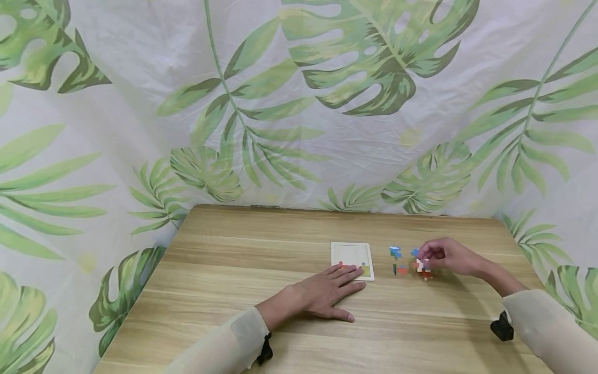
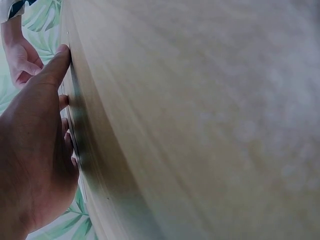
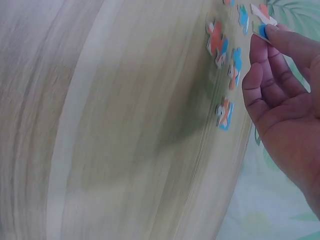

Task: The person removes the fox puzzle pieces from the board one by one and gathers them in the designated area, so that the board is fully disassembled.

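Observation:
My left hand (image 1: 327, 292) lies with its fingers spread and straight, the fingertips over the lower part of a white puzzle tray (image 1: 350, 251). A strip of coloured puzzle pieces (image 1: 366, 270) shows along the tray's lower edge, partly hidden by those fingers. To the right, my right hand (image 1: 452, 255) is raised over the table and pinches a jigsaw puzzle piece (image 3: 263, 16) between thumb and fingers. Its picture shows white, orange and blue. Several loose pieces lie beneath and beside this hand, among them an orange and blue one (image 3: 224, 114).
Other loose pieces, one blue and green (image 1: 395, 252) and one red (image 1: 402, 270), lie between the tray and my right hand. The wooden table (image 1: 243, 249) ends at a leaf-patterned curtain (image 1: 261, 130) at the back and sides.

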### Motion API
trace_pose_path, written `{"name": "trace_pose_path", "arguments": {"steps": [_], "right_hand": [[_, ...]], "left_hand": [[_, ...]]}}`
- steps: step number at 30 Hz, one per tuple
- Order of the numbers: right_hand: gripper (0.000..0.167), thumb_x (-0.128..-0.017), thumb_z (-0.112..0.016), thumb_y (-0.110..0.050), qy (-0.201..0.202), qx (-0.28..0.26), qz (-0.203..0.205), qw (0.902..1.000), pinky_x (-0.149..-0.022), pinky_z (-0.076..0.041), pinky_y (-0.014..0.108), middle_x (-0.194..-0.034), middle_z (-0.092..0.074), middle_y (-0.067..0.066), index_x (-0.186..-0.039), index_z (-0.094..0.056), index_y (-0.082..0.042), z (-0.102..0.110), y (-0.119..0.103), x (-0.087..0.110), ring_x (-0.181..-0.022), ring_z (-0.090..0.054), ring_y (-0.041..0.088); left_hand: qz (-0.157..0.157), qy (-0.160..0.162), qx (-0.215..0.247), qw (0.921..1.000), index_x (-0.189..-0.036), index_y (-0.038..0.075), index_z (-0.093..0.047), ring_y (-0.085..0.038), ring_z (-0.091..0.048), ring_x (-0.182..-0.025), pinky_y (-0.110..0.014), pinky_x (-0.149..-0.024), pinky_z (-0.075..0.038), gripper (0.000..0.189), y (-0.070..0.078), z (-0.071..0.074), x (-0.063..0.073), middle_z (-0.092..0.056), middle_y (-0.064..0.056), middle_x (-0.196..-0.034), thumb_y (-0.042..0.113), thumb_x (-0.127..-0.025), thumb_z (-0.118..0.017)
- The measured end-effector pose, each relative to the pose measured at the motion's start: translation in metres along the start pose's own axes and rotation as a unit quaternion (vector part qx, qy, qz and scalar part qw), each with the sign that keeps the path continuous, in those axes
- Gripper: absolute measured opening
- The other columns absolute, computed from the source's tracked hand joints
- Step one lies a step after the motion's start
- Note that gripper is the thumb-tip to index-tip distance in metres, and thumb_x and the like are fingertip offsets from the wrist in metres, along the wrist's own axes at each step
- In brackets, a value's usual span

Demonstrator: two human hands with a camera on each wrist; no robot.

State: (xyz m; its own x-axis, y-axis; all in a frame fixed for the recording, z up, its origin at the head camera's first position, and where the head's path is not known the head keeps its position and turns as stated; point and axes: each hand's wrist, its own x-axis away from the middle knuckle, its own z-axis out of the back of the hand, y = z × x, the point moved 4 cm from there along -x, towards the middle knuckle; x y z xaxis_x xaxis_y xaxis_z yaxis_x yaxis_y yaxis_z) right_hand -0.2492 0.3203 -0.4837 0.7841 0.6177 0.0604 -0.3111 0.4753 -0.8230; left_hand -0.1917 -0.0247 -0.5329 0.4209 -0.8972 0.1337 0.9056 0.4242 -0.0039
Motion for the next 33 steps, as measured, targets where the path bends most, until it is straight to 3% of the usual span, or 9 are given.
{"name": "trace_pose_path", "arguments": {"steps": [8, 16, 33], "right_hand": [[0.014, -0.097, -0.071, 0.004, 0.000, 0.002, 0.011, 0.9999, -0.073, -0.059, 0.025, -0.102, -0.076, 0.014, -0.111, -0.073, 0.003, 0.006, 0.010, 0.010, -0.087, -0.068, 0.007], [0.013, -0.097, -0.070, 0.005, 0.002, 0.007, 0.020, 0.9998, -0.069, -0.058, 0.024, -0.097, -0.076, 0.012, -0.110, -0.073, 0.003, 0.013, 0.017, 0.022, -0.083, -0.066, 0.005], [0.013, -0.094, -0.072, 0.007, 0.002, 0.013, -0.018, 0.9998, -0.068, -0.056, 0.022, -0.096, -0.074, 0.011, -0.107, -0.072, 0.005, 0.020, 0.038, 0.038, -0.082, -0.064, 0.002]], "left_hand": [[0.001, 0.001, -0.001, 1.0000, -0.171, 0.021, -0.021, -0.022, -0.009, -0.165, -0.043, -0.133, -0.014, 0.084, 0.000, 0.000, 0.000, -0.011, -0.007, -0.179, 0.072, -0.106, -0.035], [0.000, -0.002, 0.003, 1.0000, -0.171, 0.021, -0.021, -0.022, -0.008, -0.165, -0.044, -0.133, -0.012, 0.084, 0.001, 0.001, 0.000, -0.010, -0.007, -0.179, 0.072, -0.106, -0.037], [-0.002, 0.000, -0.004, 1.0000, -0.171, 0.021, -0.021, -0.023, -0.009, -0.165, -0.044, -0.133, -0.013, 0.085, 0.000, 0.000, -0.001, -0.009, -0.008, -0.179, 0.072, -0.106, -0.037]]}}
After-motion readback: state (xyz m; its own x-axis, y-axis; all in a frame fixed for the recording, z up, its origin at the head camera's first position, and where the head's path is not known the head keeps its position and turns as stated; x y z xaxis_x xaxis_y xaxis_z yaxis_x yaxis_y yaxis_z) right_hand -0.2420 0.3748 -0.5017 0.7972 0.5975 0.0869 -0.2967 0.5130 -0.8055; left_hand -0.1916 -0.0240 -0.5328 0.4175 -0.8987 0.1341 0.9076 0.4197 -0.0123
